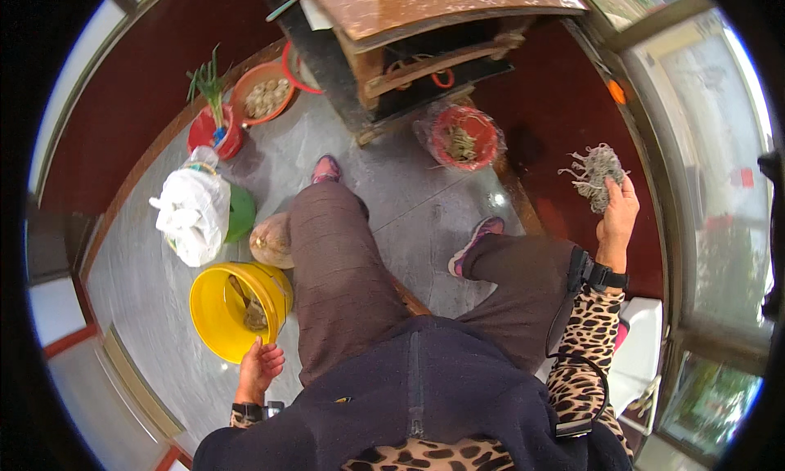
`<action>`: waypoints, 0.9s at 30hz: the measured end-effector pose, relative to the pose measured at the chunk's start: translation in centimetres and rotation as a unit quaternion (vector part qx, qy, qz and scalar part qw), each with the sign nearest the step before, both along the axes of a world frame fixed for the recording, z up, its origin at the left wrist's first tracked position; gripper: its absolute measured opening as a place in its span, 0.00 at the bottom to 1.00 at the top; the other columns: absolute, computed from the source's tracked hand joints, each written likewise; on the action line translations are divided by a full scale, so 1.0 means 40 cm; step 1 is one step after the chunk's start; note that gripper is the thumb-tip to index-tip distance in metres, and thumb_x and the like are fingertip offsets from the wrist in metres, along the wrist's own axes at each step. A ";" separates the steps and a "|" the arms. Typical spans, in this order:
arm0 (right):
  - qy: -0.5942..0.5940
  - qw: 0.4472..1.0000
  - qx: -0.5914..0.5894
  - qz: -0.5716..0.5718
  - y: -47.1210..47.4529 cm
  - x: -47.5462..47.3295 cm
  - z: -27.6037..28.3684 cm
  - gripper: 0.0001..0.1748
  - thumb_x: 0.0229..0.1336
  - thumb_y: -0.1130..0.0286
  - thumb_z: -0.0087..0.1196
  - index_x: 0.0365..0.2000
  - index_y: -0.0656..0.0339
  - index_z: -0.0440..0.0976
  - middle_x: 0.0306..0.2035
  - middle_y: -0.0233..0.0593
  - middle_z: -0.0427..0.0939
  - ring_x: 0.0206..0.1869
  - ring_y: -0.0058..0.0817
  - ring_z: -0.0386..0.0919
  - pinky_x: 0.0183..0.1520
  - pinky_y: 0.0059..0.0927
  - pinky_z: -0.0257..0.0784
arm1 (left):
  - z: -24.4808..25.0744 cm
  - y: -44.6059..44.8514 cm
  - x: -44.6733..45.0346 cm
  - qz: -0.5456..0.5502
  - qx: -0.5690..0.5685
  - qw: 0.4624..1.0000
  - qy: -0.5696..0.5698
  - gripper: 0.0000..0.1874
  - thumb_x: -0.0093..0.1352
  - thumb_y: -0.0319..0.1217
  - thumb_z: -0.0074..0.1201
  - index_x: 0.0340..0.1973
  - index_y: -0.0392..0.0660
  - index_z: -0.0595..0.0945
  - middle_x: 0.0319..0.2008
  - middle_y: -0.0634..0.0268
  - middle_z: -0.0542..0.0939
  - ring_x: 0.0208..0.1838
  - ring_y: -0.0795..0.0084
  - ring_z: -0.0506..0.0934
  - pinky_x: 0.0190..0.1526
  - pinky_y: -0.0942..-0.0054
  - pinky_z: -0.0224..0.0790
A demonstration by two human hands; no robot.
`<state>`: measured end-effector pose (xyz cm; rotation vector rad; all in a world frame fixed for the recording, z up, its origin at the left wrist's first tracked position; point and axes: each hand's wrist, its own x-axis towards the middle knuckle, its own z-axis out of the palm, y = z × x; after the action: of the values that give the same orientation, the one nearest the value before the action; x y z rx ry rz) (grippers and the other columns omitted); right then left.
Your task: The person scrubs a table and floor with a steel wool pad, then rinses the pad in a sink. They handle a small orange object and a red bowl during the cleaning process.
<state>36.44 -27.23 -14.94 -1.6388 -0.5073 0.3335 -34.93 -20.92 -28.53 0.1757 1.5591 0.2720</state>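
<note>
On the right, my right hand [618, 210] grips a bunched grey stringy rag [593, 175] with frayed strands. It is held in front of the dark red wall panel [539, 164] under the window. Lower left, my left hand [260, 365] hangs beside the rim of a yellow bucket [208, 311]. Its thumb is up, the fingers are loosely curled, and nothing shows in it. Whether it touches the rim I cannot tell. Inside the bucket lies a brownish item with a handle [239, 290], partly in shade.
A pumpkin [270, 241] and a white plastic bag [195, 210] on a green container [241, 213] stand left. Beyond are a red pot of scallions [211, 127] and an orange bowl of garlic [264, 94]. A red basket [475, 127] sits near the wooden table [429, 8].
</note>
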 end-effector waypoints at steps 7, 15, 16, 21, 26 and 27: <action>-0.170 0.967 0.010 -0.190 -0.197 0.158 -0.079 0.12 0.62 0.71 0.52 0.43 0.68 0.76 0.37 0.34 0.79 0.37 0.22 0.75 0.42 0.24 0.69 | 0.188 0.278 0.250 -0.129 0.366 0.919 0.074 0.15 0.71 0.43 0.49 0.41 0.44 0.78 0.31 0.64 0.81 0.30 0.75 0.78 0.33 0.75 0.70; 0.181 0.952 0.113 -0.220 -0.336 0.186 -0.267 0.10 0.63 0.68 0.52 0.36 0.65 0.76 0.33 0.33 0.80 0.33 0.20 0.76 0.38 0.25 0.71 | 0.450 0.466 0.808 -0.191 0.530 0.812 -0.155 0.13 0.73 0.35 0.47 0.45 0.37 0.77 0.34 0.60 0.81 0.32 0.73 0.78 0.34 0.76 0.70; 0.192 0.957 0.072 -0.205 -0.347 0.176 -0.305 0.09 0.63 0.68 0.52 0.36 0.64 0.76 0.33 0.33 0.79 0.33 0.20 0.75 0.38 0.25 0.71 | 0.464 0.462 0.879 -0.216 0.523 0.805 -0.177 0.13 0.73 0.34 0.46 0.45 0.37 0.76 0.34 0.60 0.80 0.32 0.72 0.78 0.34 0.76 0.70; 0.330 0.928 0.005 -0.171 -0.414 0.113 -0.577 0.14 0.59 0.69 0.56 0.43 0.67 0.74 0.36 0.33 0.78 0.38 0.22 0.74 0.44 0.25 0.67 | 0.427 0.419 1.143 -0.321 0.421 0.828 -0.184 0.14 0.71 0.36 0.49 0.44 0.39 0.77 0.33 0.59 0.82 0.31 0.71 0.80 0.32 0.75 0.73; 0.343 0.902 -0.185 -0.187 -0.503 0.065 -0.780 0.32 0.57 0.63 0.59 0.57 0.70 0.64 0.51 0.47 0.73 0.47 0.35 0.74 0.41 0.37 0.70 | 0.275 0.410 1.257 -0.345 0.259 0.889 -0.155 0.14 0.71 0.36 0.50 0.45 0.40 0.76 0.34 0.59 0.81 0.31 0.68 0.80 0.30 0.71 0.76; 0.396 0.879 -0.125 -0.233 -0.519 0.066 -0.807 0.34 0.57 0.61 0.59 0.59 0.69 0.62 0.54 0.49 0.72 0.47 0.37 0.74 0.37 0.39 0.72 | 0.219 0.423 1.256 -0.354 0.234 0.894 -0.141 0.13 0.70 0.36 0.50 0.45 0.41 0.76 0.36 0.60 0.81 0.33 0.68 0.80 0.32 0.71 0.75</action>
<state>39.08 -47.99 -47.23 -1.6399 0.5669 0.6756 15.31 -4.00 -19.78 1.0165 1.0284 0.0802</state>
